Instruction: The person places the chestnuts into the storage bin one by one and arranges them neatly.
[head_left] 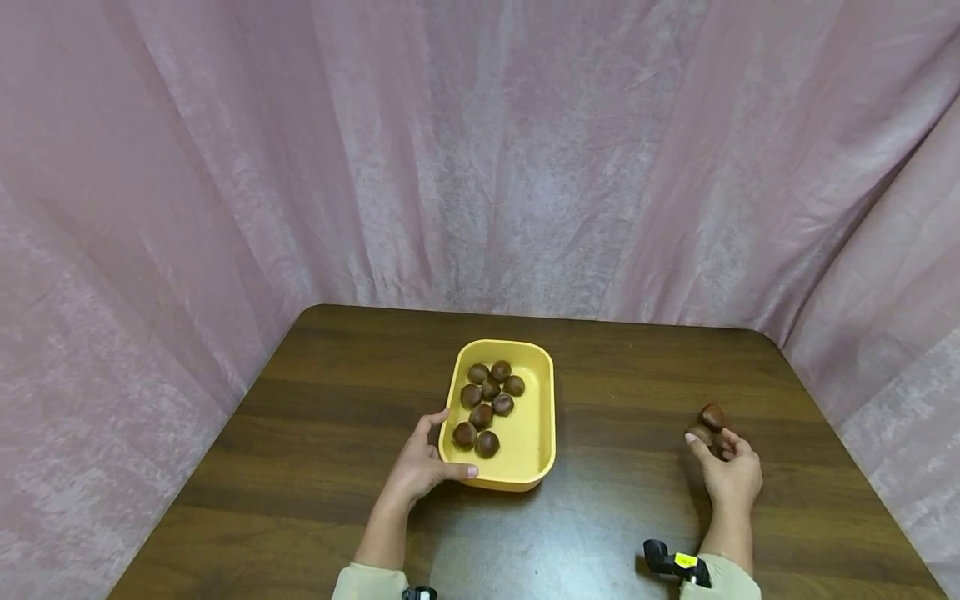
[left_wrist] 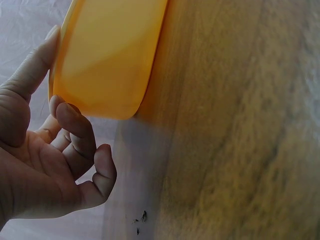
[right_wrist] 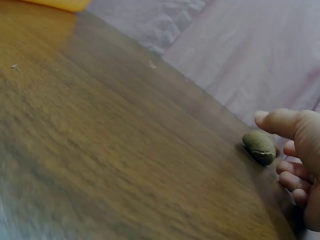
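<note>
A yellow rectangular tub (head_left: 538,425) holds several brown chestnuts (head_left: 502,405), mostly along its left side. My left hand (head_left: 418,468) grips the tub's near left corner, thumb over the front rim and a finger against the left wall. The left wrist view shows the tub's outer wall (left_wrist: 107,65) against those fingertips. Far to the right, my right hand (head_left: 733,479) is at a small group of chestnuts (head_left: 712,416) on the table. In the right wrist view, its thumb extends above one chestnut (right_wrist: 260,147) and its other fingers bend beside it, without a visible pinch. Its fingers partly hide the group.
The dark wooden table (head_left: 615,375) has rounded far corners. Pink curtains (head_left: 510,167) hang behind it and at both sides. A black wrist mount (head_left: 675,563) with a yellow label sits at the right cuff.
</note>
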